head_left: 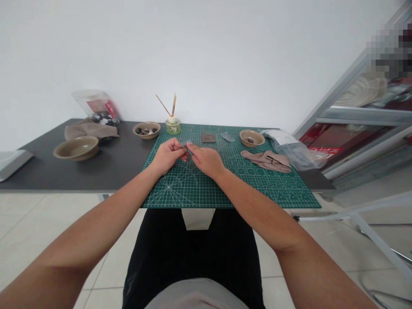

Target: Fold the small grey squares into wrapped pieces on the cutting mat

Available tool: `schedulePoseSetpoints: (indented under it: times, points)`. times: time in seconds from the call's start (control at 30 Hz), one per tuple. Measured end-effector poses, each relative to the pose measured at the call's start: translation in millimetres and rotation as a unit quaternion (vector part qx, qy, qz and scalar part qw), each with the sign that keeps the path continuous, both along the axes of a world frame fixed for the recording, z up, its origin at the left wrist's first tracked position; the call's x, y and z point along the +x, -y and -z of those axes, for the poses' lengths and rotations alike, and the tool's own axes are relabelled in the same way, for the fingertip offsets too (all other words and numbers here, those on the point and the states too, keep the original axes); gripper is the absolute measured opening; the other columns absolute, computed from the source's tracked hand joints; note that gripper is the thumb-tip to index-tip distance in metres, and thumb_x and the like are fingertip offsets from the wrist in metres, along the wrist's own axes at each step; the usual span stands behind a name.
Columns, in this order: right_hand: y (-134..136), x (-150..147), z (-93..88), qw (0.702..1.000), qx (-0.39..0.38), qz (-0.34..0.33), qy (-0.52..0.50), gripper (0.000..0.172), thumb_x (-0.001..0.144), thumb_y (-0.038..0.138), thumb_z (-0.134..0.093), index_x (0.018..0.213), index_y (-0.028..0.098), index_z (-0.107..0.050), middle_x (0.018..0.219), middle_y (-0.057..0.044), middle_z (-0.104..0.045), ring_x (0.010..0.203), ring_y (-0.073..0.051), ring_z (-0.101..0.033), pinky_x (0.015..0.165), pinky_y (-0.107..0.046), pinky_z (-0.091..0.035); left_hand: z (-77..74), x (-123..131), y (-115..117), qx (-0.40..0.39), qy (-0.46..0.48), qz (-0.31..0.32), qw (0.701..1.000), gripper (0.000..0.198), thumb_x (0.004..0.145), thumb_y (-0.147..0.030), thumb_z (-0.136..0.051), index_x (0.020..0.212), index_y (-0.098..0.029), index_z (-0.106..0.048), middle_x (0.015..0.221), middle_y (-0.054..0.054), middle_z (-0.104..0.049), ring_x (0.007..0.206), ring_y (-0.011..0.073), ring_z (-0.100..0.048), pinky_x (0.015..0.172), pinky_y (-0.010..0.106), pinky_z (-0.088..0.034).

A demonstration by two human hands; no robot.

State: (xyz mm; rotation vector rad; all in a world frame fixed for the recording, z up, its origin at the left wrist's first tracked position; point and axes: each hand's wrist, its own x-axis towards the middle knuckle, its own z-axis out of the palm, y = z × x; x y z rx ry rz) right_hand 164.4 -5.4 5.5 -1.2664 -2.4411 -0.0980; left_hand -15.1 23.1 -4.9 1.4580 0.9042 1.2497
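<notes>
Over the green cutting mat point(222, 193), my left hand point(168, 155) and my right hand point(207, 161) meet with their fingers closed. Between the fingertips shows a small grey piece point(189, 148), thin and flat-looking; the fingers cover most of it, and its kind cannot be made out. Just beyond the hands lie a brown square sheet point(208, 137) and a small grey-blue crumpled packet or sheet point(227, 137). A brown cloth point(268, 161) rests on the mat to the right of my right hand.
A bowl point(252, 145) with a few dark pieces stands right, beside a clear plastic bag point(294, 150). Leftward are a bowl of dark and light pieces point(146, 136), another bowl point(76, 155), a cloth point(86, 128) and a clear tub point(96, 105). A small jar with sticks point(173, 124) stands behind.
</notes>
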Motion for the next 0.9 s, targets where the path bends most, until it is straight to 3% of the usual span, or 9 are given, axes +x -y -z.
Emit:
schedulePoseSetpoints:
  times: [0.67, 0.9]
  points:
    - [1.9, 0.5, -2.2, 1.000, -0.001, 0.004, 0.013, 0.050, 0.100, 0.020, -0.039, 0.150, 0.018, -0.046, 0.149, -0.010, -0.054, 0.116, -0.021, -0.067, 0.097, -0.033, -0.052, 1.0, -0.3, 0.2, -0.009, -0.014, 0.009, 1.000, 0.026, 0.067, -0.022, -0.077, 0.071, -0.019, -0.051, 0.056, -0.004, -0.065, 0.051, 0.0124, -0.064, 0.055, 0.025, -0.055]
    - [-6.3, 5.7, 3.3, 0.999, -0.017, 0.034, -0.030, 0.046, 0.100, 0.021, -0.042, 0.144, 0.019, -0.053, 0.139, -0.008, -0.064, 0.116, -0.022, -0.067, 0.098, -0.033, -0.052, 1.6, -2.2, -1.8, 0.028, 0.025, -0.044, 0.998, 0.029, 0.067, -0.025, -0.077, 0.071, -0.020, -0.049, 0.062, -0.004, -0.065, 0.053, 0.0112, -0.062, 0.056, 0.025, -0.052]
